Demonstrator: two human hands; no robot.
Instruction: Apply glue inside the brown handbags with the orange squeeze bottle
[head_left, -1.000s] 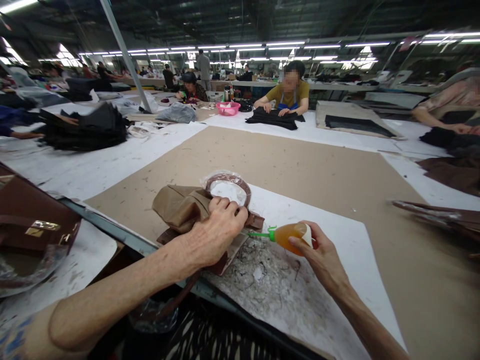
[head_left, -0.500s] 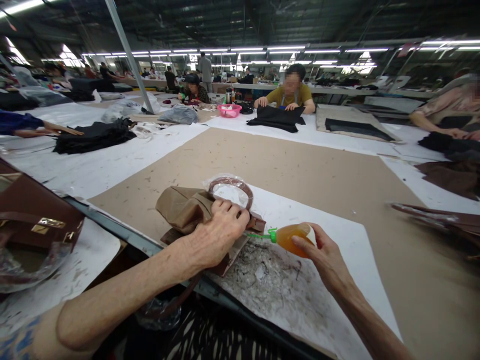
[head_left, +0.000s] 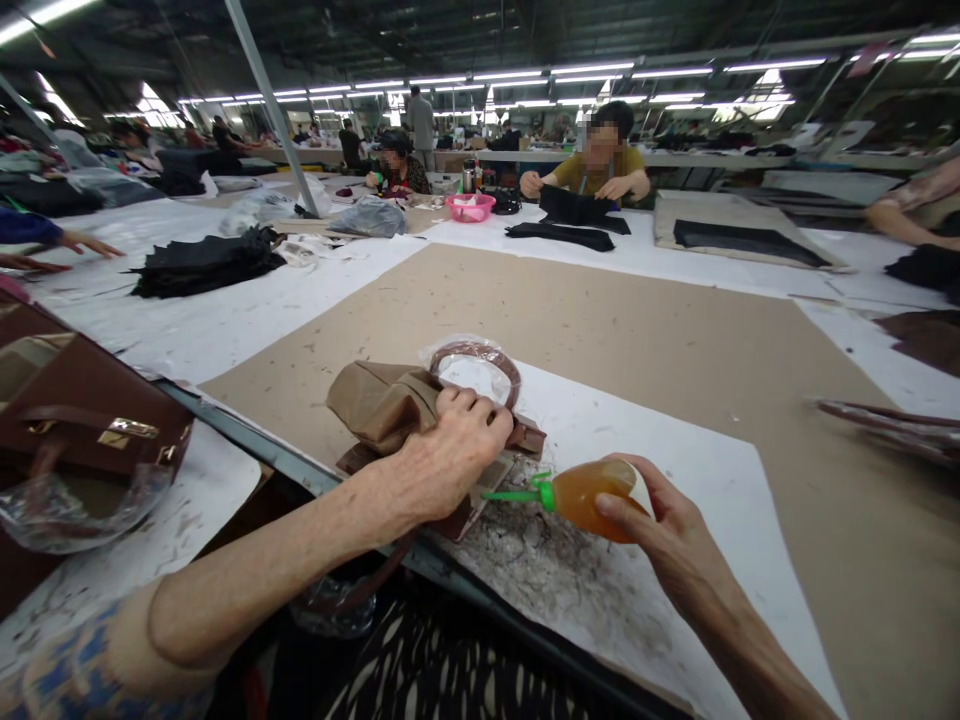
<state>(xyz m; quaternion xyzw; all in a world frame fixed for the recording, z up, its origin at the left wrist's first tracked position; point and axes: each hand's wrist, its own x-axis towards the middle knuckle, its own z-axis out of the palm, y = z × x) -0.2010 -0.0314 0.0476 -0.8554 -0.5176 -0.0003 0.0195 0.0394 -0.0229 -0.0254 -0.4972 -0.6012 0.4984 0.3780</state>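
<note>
My left hand (head_left: 454, 455) is closed over a brown handbag (head_left: 382, 405) at the near table edge, its tan lining turned outward. One bag handle (head_left: 480, 355), wrapped in clear plastic, arches up behind the fingers; another hangs below the edge. In my right hand (head_left: 667, 510) is a squeeze bottle (head_left: 592, 497) of amber liquid, tilted sideways. Its thin green nozzle points left, with the tip close to the bag's edge below my left hand. Whether the tip touches the bag I cannot tell.
A finished-looking brown handbag (head_left: 82, 430) stands at the left. Stained white paper (head_left: 675, 590) lies under my right hand on brown board (head_left: 600, 320). Across the table, a person in a yellow shirt (head_left: 630, 175) handles black pieces near a pink basin (head_left: 470, 207). A plastic-wrapped strap (head_left: 892, 420) lies right.
The bottle's nozzle has drawn slightly down and away from the bag's edge. My left hand keeps its hold. The view has shifted a little; the person opposite has lifted a black piece.
</note>
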